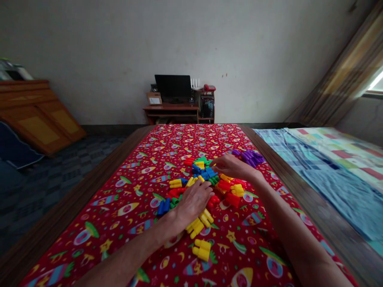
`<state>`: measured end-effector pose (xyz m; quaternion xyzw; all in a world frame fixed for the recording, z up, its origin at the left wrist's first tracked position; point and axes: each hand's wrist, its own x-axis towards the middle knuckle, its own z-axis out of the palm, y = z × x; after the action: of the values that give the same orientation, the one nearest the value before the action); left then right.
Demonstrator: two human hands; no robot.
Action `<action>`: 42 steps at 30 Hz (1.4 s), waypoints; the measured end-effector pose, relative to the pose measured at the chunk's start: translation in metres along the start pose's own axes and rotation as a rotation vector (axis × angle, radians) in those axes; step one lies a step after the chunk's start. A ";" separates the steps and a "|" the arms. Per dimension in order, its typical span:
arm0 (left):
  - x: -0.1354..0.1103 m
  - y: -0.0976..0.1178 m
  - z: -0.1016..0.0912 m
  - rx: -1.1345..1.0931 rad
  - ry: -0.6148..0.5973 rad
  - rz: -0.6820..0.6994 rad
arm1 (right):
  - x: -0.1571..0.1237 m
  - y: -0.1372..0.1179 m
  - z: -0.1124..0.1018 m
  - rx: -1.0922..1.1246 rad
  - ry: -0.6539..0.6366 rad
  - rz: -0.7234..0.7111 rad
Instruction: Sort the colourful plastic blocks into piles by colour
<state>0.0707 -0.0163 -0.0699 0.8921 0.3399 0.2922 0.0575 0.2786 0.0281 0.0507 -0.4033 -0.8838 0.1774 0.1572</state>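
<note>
Plastic peg-shaped building blocks lie in a loose, mixed-colour pile on a red printed cloth (167,149). My left hand (194,199) is over the near side of the pile, its fingers curled downward; what they grip, if anything, is hidden. Close by are yellow blocks (196,228), red blocks (176,193) and a blue block (163,207). Over the far right side, my right hand (231,165) has its fingers stretched leftward, apart, with nothing visible in them. Blue blocks (206,174) and green blocks (207,162) are nearest to its fingertips.
Purple blocks (252,158) form a separate cluster at the right. One yellow block (202,250) lies alone near me. Beyond the table stands a desk with a monitor (172,87). A bed (323,167) adjoins the right side; a wooden cabinet (38,119) is at left.
</note>
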 end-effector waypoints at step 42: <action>0.039 0.000 -0.047 -0.165 0.190 -0.018 | -0.060 0.122 -0.033 -0.381 0.242 1.083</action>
<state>0.0677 0.0042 -0.0118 0.8495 0.3266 0.4020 0.1007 0.4103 0.0630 0.0184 -0.8360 -0.5439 0.0233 0.0689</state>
